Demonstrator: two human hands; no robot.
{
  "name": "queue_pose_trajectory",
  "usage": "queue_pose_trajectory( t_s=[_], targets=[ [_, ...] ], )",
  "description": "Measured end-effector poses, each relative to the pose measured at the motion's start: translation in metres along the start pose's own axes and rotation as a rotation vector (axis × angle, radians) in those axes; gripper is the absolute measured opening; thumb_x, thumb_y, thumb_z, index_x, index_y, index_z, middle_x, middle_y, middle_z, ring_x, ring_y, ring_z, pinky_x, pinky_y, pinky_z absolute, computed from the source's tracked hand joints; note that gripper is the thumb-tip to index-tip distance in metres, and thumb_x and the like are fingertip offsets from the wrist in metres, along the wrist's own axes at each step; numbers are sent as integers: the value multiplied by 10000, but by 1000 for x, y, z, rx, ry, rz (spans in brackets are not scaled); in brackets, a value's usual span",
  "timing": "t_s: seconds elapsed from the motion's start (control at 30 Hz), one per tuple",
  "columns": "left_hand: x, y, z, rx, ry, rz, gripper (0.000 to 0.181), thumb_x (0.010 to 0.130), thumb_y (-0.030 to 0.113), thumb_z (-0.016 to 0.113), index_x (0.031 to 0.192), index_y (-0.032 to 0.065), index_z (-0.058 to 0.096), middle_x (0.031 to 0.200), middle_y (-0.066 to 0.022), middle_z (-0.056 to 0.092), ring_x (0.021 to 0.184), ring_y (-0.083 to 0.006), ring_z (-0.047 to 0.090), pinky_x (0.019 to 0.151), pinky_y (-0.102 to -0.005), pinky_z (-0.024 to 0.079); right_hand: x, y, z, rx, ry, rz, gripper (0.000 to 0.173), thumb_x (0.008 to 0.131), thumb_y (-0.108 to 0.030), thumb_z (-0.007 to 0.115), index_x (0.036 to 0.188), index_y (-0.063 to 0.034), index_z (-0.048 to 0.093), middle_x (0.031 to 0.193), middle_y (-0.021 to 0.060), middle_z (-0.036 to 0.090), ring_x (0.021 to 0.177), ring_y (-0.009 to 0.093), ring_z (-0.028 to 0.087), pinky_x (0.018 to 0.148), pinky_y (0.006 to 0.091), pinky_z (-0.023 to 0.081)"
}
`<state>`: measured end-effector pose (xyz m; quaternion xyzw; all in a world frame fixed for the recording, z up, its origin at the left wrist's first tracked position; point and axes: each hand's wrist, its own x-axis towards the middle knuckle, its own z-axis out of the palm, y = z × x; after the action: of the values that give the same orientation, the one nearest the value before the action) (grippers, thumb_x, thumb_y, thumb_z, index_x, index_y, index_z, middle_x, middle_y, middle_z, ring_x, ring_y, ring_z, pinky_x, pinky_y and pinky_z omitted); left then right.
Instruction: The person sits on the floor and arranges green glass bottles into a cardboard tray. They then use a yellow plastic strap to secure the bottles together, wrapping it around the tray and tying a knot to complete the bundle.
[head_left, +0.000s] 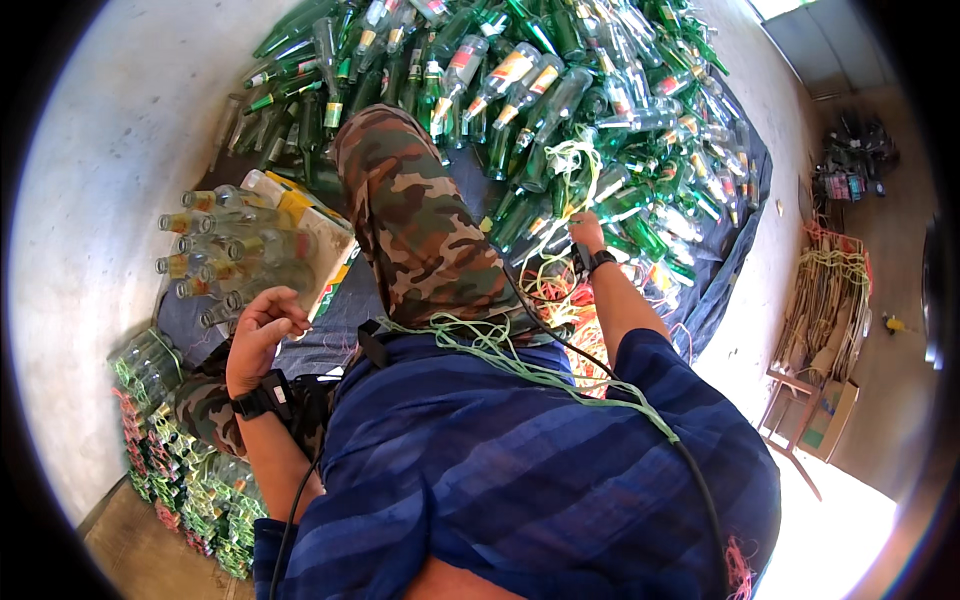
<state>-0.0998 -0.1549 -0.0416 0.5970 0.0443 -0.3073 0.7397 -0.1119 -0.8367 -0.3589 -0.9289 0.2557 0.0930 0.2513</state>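
Note:
My left hand (264, 330) is raised with its fingers curled, near the lower edge of a cardboard carton (330, 238) and a stack of clear glass bottles (259, 247) lying on their sides; whether it pinches something thin is unclear. Out to the right, my right hand (587, 231) reaches in among pale green plastic twine (576, 161) beside the pile of bottles; its fingertips are partly hidden. More green twine (487, 349) lies in loose strands across my lap. Between the right forearm and my leg is a tangle of red and pink twine (581, 315).
A large heap of green and clear glass bottles (510, 82) lies ahead on a dark tarp (735, 247). Bundles of bottles tied with twine (199, 487) stand at the lower left. Flattened cardboard (821, 307) rests at the right by a wooden frame (791, 397). Pale walls flank the heap.

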Motion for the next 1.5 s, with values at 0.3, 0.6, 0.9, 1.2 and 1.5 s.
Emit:
queue_pose_trajectory(
  t_s=[0.3, 0.6, 0.9, 1.2, 1.5],
  targets=[
    [-4, 17, 14, 23, -26, 24, 476, 827, 155, 747, 1260, 27, 598, 1023, -79, 691, 943, -194, 676, 837, -302, 528, 14, -85, -142, 261, 397, -61, 278, 852, -331, 721, 1020, -112, 754, 960, 123, 759, 872, 292, 723, 806, 382, 548],
    [20, 91, 67, 252, -180, 148, 469, 798, 227, 787, 1189, 20, 629, 983, -59, 685, 923, -165, 659, 865, -305, 520, -79, -304, -366, 1171, 89, -571, 209, 1031, -118, 546, 1186, -13, 637, 878, 12, 623, 556, 32, 371, 492, 187, 275],
    [69, 174, 166, 306, -172, 701, 414, 894, 111, 684, 1290, 32, 593, 1265, -99, 639, 1209, -188, 588, 1065, -355, 446, -150, -430, -383, 1009, -504, -857, 208, 1044, -161, 557, 1182, -43, 658, 885, 10, 620, 515, 1, 341, 451, 167, 238],
    [59, 197, 180, 203, -312, 490, 244, 1013, 144, 582, 1208, 1, 614, 667, 51, 533, 575, -88, 529, 634, -242, 467, -151, -494, -373, 1221, -431, -1048, 241, 1061, -131, 502, 1243, -21, 616, 950, 13, 583, 526, -1, 345, 463, 157, 286],
    [12, 198, 81, -143, -218, 385, 292, 1069, 277, 522, 1058, 7, 631, 629, 59, 429, 517, -63, 387, 532, -240, 361, -78, -456, -354, 1083, -380, -728, 204, 1039, -140, 557, 1205, -41, 624, 893, -18, 606, 526, 2, 326, 442, 175, 231]
  ],
)
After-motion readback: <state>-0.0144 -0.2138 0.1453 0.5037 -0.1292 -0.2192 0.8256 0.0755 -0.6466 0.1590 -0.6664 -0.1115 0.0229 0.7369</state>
